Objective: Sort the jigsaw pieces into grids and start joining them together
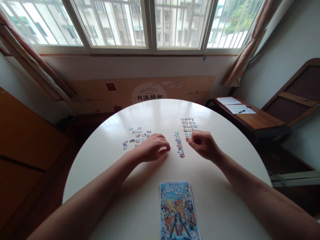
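On a round white table [140, 200] lie small jigsaw pieces. A joined strip of pieces [179, 145] runs between my two hands. My left hand [152, 147] rests on the table just left of the strip, fingers curled, fingertips pinched together; whether they hold a piece is too small to tell. My right hand [203, 143] hovers right of the strip, fingers closed at the thumb, beside an assembled patch of pieces [188, 126]. Loose pieces [136, 136] are scattered behind my left hand.
A colourful "Bluey" picture card [178, 211] lies at the table's near edge. A wooden side table [250, 116] with papers and a pen stands at the right. Windows and curtains are behind; a cardboard panel leans under the sill.
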A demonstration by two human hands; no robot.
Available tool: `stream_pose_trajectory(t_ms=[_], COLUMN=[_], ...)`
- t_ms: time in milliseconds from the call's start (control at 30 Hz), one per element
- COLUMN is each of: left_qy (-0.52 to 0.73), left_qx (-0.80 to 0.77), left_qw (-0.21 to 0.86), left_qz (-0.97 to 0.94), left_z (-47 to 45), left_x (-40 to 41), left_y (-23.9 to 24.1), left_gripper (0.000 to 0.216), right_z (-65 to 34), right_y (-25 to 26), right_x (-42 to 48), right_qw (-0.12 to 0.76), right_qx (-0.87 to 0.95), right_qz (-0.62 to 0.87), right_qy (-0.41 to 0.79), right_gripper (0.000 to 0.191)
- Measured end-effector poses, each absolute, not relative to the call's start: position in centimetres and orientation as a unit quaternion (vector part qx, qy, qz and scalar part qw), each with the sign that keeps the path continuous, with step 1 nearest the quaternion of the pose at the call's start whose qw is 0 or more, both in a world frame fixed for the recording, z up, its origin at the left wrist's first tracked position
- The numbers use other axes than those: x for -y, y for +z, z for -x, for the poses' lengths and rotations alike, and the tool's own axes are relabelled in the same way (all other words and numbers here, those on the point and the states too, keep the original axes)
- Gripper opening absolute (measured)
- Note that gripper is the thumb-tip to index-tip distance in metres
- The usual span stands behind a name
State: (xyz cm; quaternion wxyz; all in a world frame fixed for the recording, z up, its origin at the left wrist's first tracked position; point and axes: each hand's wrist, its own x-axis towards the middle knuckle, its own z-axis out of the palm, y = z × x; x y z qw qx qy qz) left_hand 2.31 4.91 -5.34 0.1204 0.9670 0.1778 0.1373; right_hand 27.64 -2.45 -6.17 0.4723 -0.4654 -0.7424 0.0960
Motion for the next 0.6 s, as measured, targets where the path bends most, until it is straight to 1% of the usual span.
stream_pose_trajectory(t_ms=[133,233,300,367,433,467,533,600], left_qy=[0.156,0.169,0.153,0.123,0.094,0.082,0.064,0.055], left_qx=[-0.179,-0.211,-0.241,-0.269,-0.290,-0.298,-0.313,-0.325], left_qw=[0.169,0.150,0.119,0.093,0.082,0.081,0.081,0.077], left_qz=[-0.957,-0.951,-0.951,-0.951,-0.949,-0.948,-0.944,-0.941], left_z=[-2.1,-1.6,-1.5,-1.7,-2.1,-2.3,-2.7,-3.0], left_x=[-4.1,-4.2,-4.1,-3.7,-3.1,-2.8,-2.3,-2.0], left_y=[-4.8,-4.4,-4.2,-4.1,-4.0,-4.1,-4.1,-4.1], left_gripper=[0.010,0.010,0.008,0.006,0.005,0.007,0.013,0.016], right_z=[-27.9,-28.1,-28.4,-28.6,-28.8,-28.9,-28.9,-28.9], right_y=[-6.4,-6.6,-6.7,-6.7,-6.7,-6.7,-6.7,-6.8], right_x=[2.3,2.1,2.0,1.9,1.8,1.7,1.6,1.6], right_qw=[0.456,0.420,0.387,0.353,0.324,0.315,0.302,0.295], right_qx=[0.749,0.766,0.775,0.781,0.793,0.800,0.813,0.821], right_qz=[0.469,0.471,0.483,0.494,0.490,0.483,0.468,0.458], right_qy=[0.104,0.121,0.131,0.144,0.160,0.165,0.168,0.168], right_gripper=[0.045,0.044,0.039,0.026,0.004,0.008,0.023,0.023])
